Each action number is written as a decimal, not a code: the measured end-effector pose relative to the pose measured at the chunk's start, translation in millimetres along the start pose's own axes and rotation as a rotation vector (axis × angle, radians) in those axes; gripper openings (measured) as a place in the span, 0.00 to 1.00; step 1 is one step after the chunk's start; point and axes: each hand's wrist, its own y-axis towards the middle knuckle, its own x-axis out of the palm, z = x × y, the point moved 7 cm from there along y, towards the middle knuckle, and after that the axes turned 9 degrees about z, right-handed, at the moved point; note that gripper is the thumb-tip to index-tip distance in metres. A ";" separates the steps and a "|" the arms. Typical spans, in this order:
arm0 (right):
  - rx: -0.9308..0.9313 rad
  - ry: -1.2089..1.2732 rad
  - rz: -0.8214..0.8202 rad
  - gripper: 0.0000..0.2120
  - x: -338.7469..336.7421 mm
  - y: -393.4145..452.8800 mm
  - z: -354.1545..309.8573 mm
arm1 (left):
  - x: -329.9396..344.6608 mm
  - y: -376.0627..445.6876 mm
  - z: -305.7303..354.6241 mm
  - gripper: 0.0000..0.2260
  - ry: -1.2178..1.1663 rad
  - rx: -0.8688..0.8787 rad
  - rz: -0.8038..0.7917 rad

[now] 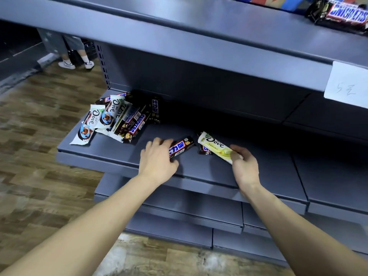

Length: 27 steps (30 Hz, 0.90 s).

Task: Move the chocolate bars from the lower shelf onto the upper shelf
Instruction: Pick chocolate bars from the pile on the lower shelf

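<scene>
Two hands reach onto the lower shelf (111, 154), which is grey metal. The left hand (157, 158) has its fingers curled over the near end of a dark Snickers bar (182, 147), thumb tucked at the bar's lower edge, so it grips that bar as it lies on the shelf. The right hand (244, 163) pinches the near end of a yellow Dove bar (216, 146) between thumb and fingers; the bar's far end points back and left, and it lies across a small dark bar (205, 151) whose end peeps out beneath it. The two gripped bars sit near each other at the front middle of the shelf.

Further back on the left of the same shelf is a pile (117, 117) of more bars, white Dove wrappers mixed with dark Snickers ones, overlapping one another.

On the upper shelf (179, 36), at the far right, lie Snickers bars (340, 13), with colourful packs (278, 2) just beside them. A white paper tag (346, 86) with handwriting hangs from that shelf's front edge.

Beyond the shelving on the left, another person's legs (73, 54) in white trainers stand on the wood-pattern floor (39, 136).
</scene>
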 end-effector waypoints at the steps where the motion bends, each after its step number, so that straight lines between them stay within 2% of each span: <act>1: -0.014 -0.032 -0.009 0.13 0.9 -0.2 -0.1 | 1.6 4.1 3.2 0.26 0.045 0.009 -0.001; 4: -0.160 -0.251 -0.077 0.23 3.8 -2.3 -5.5 | 3.9 11.3 12.2 0.21 0.128 0.064 0.035; 7: -0.270 -0.319 -0.065 0.23 1.6 -4.4 -12.6 | -1.7 11.0 15.4 0.17 0.079 0.076 0.083; 11: -0.325 -0.408 -0.014 0.22 -4.8 -4.2 -13.0 | -22.3 3.7 17.6 0.15 -0.296 0.079 0.171; 15: -0.320 -0.490 0.021 0.20 -14.6 -4.0 -8.9 | -34.5 -3.8 18.5 0.17 -0.757 -0.020 0.090; 20: -0.333 -0.522 0.016 0.20 -19.4 -4.6 -10.2 | -29.8 -4.4 7.5 0.14 -0.772 -0.032 0.052; 23: -0.329 -0.483 0.005 0.20 -21.4 -5.4 -10.1 | -21.1 -4.8 -9.8 0.17 -0.799 -0.124 0.017; 27: -0.338 -0.453 -0.013 0.20 -21.8 -7.0 -9.5 | -19.8 -8.0 -16.3 0.23 -0.878 -0.159 0.002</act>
